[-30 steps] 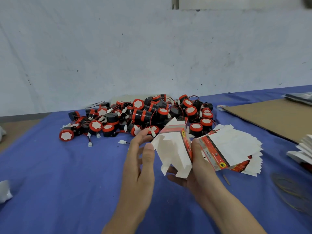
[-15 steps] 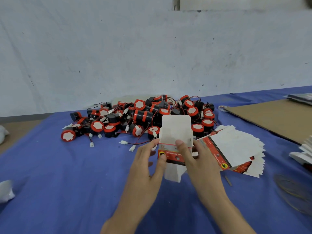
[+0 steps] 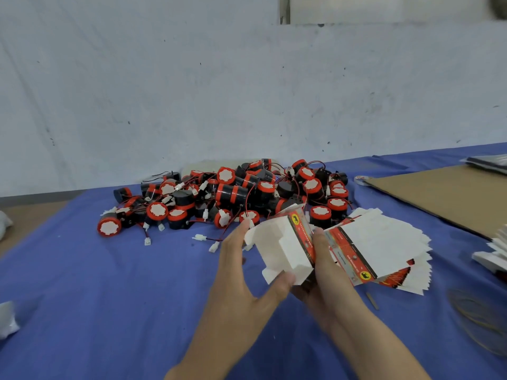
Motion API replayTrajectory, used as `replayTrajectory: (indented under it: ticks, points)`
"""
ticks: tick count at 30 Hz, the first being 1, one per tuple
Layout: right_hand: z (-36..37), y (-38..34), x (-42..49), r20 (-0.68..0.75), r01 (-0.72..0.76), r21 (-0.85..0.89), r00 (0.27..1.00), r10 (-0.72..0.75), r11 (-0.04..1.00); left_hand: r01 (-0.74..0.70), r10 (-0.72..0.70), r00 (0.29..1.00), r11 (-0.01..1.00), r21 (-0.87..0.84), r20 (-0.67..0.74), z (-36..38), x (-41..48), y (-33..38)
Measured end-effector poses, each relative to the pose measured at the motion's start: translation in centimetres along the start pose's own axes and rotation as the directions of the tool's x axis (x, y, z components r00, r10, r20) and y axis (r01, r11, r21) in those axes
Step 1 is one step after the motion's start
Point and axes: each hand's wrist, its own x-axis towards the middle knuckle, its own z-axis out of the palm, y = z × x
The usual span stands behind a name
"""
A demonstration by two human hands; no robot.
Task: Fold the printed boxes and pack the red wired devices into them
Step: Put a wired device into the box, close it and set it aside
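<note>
Just in front of the device pile, above the blue cloth-covered table (image 3: pixel 109 297), a half-folded printed cardboard box (image 3: pixel 282 250) is held up between both hands. It has a white inside, a red and black printed outside and a yellow animal logo near the top.

Right hand (image 3: pixel 326 272): fingers curled under and behind the box, thumb down the printed side panel, a firm hold. Left hand (image 3: pixel 241 272): fingers mostly straight, tips against the upper white flap, thumb pushing on the lower near corner. It presses rather than grips.

Handling, as a judgement: thin card, very light, springy at the creases and easy to crush or tear at the tabs. It is best held by the side panels near the fold lines, pushing flaps with the fingertips only. The bottom flaps look unfinished and the open end faces left.

The red-and-black wired devices (image 3: pixel 233 193) are heaped behind the box. They are short cylinders with red rims, white star-shaped faces, thin red and black wires and white plug connectors. They are probably rigid plastic with a bit of weight, and the wires look tangled, so one is likely to drag its neighbours. Take one by the body, not the wire.

The flat printed box blanks (image 3: pixel 384 239) are fanned just right of the right hand. A brown cardboard sheet (image 3: pixel 444 193) lies far right. No device is packed yet.
</note>
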Motion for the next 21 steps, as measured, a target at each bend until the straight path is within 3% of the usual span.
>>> replayTrajectory:
  ticks: [5, 10, 16, 18, 21]
  points:
    - [0.5, 0.2, -0.1, 0.029, -0.148, 0.147, 0.989, 0.146, 0.978, -0.025, 0.02, 0.998, 0.997, 0.079, 0.063, 0.4, 0.0, 0.0]
    - [0.4, 0.8, -0.1, 0.092, -0.311, 0.035, 0.947, 0.307, 0.95, -0.08, 0.083, 0.996, 0.983, 0.164, -0.011, -0.2, 0.5, 0.6]
    - [0.3, 0.1, -0.6, 0.093, -0.325, -0.122, 0.937, 0.337, 0.938, -0.044, 0.05, 0.998, 0.983, 0.177, -0.031, -0.8, 0.4, 1.2]
    - [0.6, -0.5, -0.8, 0.08, -0.285, -0.134, 0.952, 0.297, 0.949, -0.061, 0.07, 0.996, 0.987, 0.149, -0.061, -1.1, 0.4, 1.1]
    - [0.5, -0.9, -0.7, -0.041, 0.005, -0.224, 0.999, -0.014, 0.974, -0.008, 0.02, 0.99, 0.996, 0.084, -0.14, -1.7, 0.7, 1.1]
